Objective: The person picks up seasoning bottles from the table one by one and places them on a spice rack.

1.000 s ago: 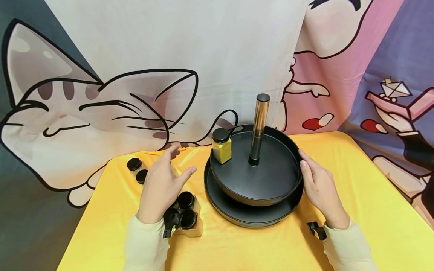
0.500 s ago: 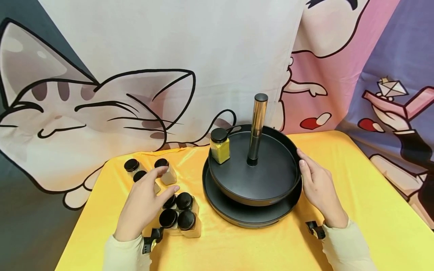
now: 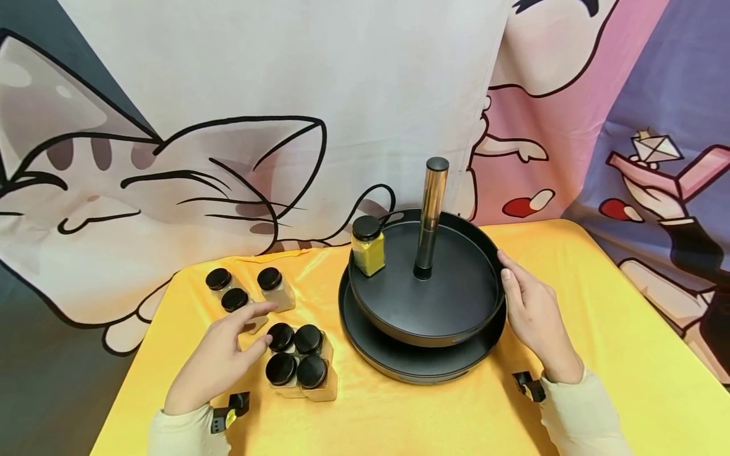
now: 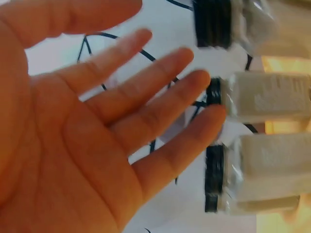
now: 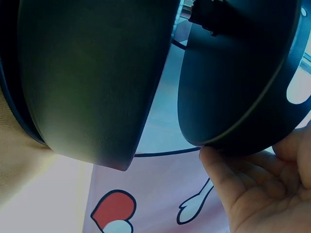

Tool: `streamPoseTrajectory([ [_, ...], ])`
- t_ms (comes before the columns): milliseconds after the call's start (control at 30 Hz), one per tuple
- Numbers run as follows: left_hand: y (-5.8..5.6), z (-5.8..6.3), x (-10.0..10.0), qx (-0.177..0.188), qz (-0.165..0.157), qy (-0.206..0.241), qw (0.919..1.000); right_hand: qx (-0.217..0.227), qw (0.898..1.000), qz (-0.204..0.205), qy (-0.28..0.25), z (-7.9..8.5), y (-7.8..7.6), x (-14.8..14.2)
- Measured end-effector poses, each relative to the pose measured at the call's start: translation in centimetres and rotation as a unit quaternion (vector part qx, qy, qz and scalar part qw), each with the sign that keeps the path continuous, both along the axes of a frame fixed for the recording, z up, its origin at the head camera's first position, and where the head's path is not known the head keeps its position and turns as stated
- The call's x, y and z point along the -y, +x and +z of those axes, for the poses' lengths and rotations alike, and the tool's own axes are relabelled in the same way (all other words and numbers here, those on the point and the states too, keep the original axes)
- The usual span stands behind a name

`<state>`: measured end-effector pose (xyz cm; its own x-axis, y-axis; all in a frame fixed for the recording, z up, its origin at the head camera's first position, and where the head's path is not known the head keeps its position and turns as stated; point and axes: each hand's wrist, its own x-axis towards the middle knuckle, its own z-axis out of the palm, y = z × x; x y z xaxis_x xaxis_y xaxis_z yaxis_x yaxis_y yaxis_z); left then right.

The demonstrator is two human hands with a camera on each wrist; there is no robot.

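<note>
A black two-tier round rack (image 3: 393, 316) stands on the table with a metallic post (image 3: 431, 209) rising from its upper tray. On that tray's left side sits a square jar of yellow powder (image 3: 369, 253) with a black lid. My right hand (image 3: 536, 310) holds the upper tray's right rim; in the right wrist view fingertips (image 5: 211, 155) meet its lower edge, with the thumb near the top. My left hand (image 3: 219, 354) hovers, fingers loosely spread and holding nothing, beside a cluster of several black-lidded jars (image 3: 320, 383). The left wrist view shows its bare palm and nearby jars (image 4: 272, 97).
Behind the left hand stand three more black-lidded jars, including a pale one (image 3: 279, 296) and two at the far left (image 3: 219, 280). A yellow cloth (image 3: 410, 418) covers the table. A cartoon-printed backdrop (image 3: 388, 95) hangs directly behind.
My left hand has moved left and down, away from the rack, uncovering the jars behind it. My right hand stays at the tray rim. The head view has shifted slightly.
</note>
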<state>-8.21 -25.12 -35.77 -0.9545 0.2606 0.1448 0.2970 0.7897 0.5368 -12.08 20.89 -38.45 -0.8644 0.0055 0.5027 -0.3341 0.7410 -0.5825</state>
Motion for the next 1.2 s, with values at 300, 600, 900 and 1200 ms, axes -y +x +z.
streamPoseTrajectory([
  [300, 0.0, -1.4, 1.3, 0.025, -0.024, 0.027, 0.999, 0.004, 1.0, -0.003, -0.004, 0.0, -0.1, 0.0],
  [600, -0.3, -3.4, 1.7, 0.063, -0.055, 0.057, 0.9948, 0.002, 1.0, -0.006, -0.004, -0.2, -0.2, -0.2],
  [900, -0.6, -5.4, 1.5, 0.092, -0.07, 0.073, 0.9906, -0.005, 1.0, 0.002, -0.007, -0.2, -0.1, 0.1],
  [1200, -0.9, -6.2, 1.4, 0.11, -0.053, 0.088, 0.9887, 0.002, 1.0, -0.005, -0.007, -0.2, -0.1, 0.0],
])
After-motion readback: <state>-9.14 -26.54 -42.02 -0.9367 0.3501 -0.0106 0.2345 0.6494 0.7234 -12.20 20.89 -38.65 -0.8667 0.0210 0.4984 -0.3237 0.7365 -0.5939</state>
